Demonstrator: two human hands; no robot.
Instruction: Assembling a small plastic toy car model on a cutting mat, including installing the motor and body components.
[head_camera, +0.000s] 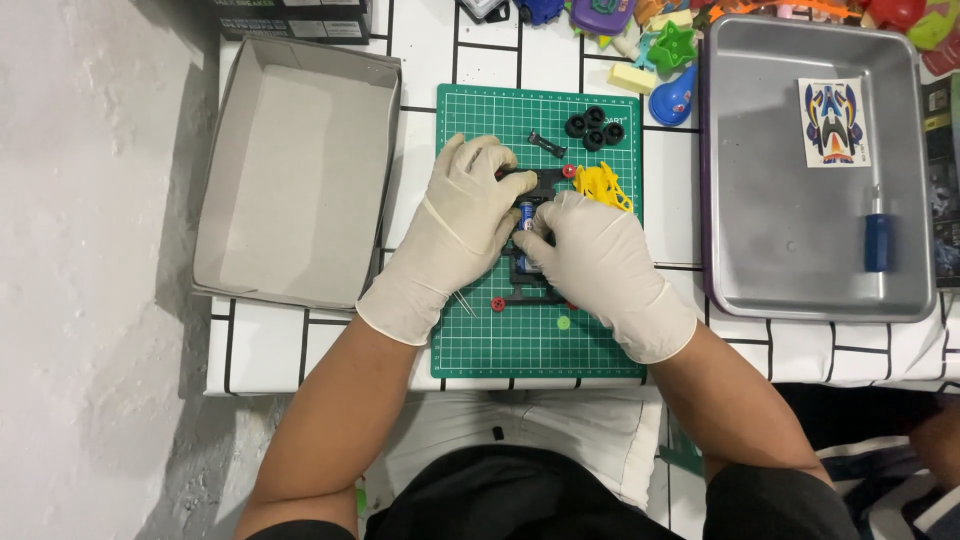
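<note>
On the green cutting mat (500, 340) lies a black toy car chassis (535, 285) with red parts and a blue battery (525, 212) in it. My left hand (455, 225), in a white glove, rests on the chassis' left side and grips it. My right hand (600, 265), also gloved, presses fingertips onto the battery and chassis. A yellow plastic part (603, 186) lies just right of my hands. Several black tyres (594, 128) and a small black piece (546, 145) lie at the mat's far end.
An empty grey cardboard box lid (295, 170) lies at the left. A metal tray (800, 240) at the right holds a sticker sheet (835, 122) and a blue screwdriver (878, 235). Colourful toys (665, 50) crowd the far edge. The table has white tiles (270, 350).
</note>
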